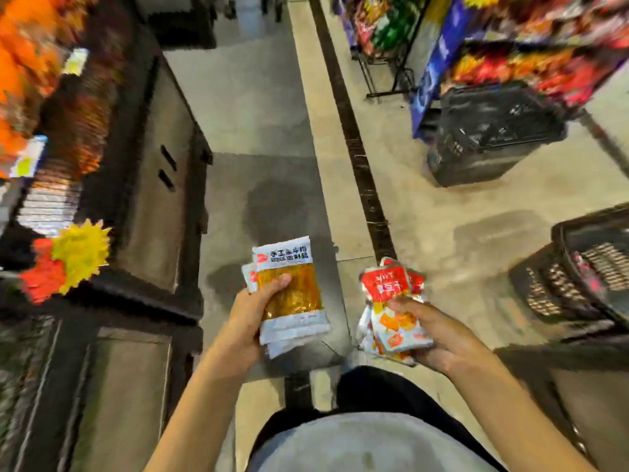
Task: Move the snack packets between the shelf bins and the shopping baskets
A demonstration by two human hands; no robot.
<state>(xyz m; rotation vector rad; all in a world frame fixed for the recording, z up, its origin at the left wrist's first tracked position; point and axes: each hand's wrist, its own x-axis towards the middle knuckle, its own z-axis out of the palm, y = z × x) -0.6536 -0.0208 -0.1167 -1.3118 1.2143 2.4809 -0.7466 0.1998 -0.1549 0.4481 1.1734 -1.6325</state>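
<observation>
head view: i see my left hand (250, 315) gripping a stack of orange-and-white packets (289, 294), my right hand (432, 335) clutching a bunch of red-and-white packets (391, 301), both over the aisle floor. a black basket (561, 291) sits to the right, shelf bins (68, 137) left.

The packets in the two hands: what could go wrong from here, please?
1. The left hand grips a stack of orange packets with the thumb on top; the lower ones fan out and may slide free.
2. The red packets in the right hand are splayed loosely, so one could drop on the floor.
3. Both hands are full, so neither could catch a falling packet.
</observation>
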